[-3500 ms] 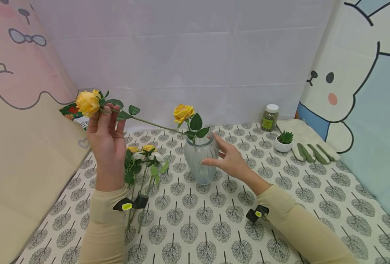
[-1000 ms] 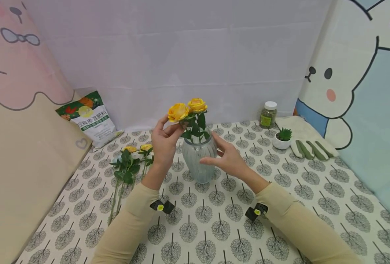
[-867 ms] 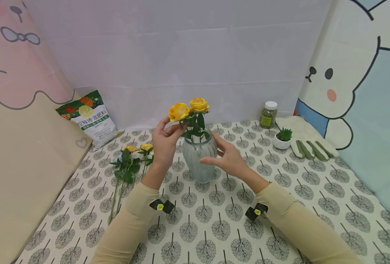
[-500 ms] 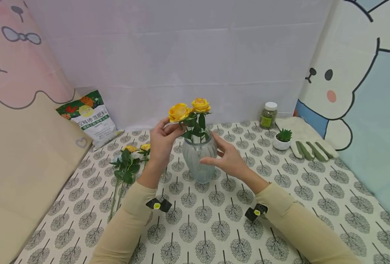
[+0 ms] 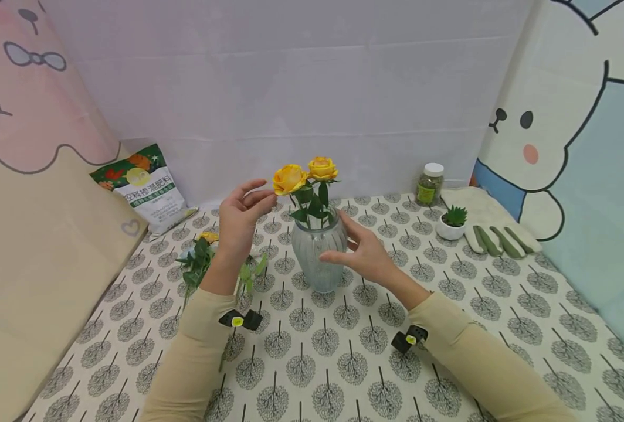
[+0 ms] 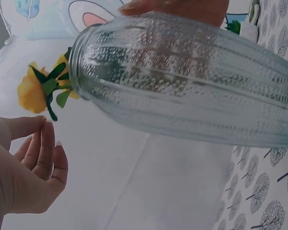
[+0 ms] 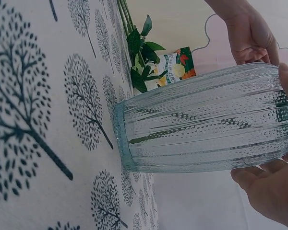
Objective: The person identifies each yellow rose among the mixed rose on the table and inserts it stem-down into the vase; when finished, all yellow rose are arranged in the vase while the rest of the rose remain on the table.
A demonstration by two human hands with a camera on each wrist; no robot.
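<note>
Your right hand [image 5: 367, 252] holds the vase [image 5: 316, 258], which stands upright on the table [image 5: 343, 366]. In it are a left rose [image 5: 290, 179] and a right rose [image 5: 323, 168], both yellow. Your left hand [image 5: 240, 221] is loose and holds nothing; the left wrist view shows its thumb [image 6: 29, 125] just beside a leaf [image 6: 51, 108]. The right wrist view best shows a green stem [image 7: 156, 135] low inside the glass. Only the head view shows the jar [image 5: 430, 184].
</note>
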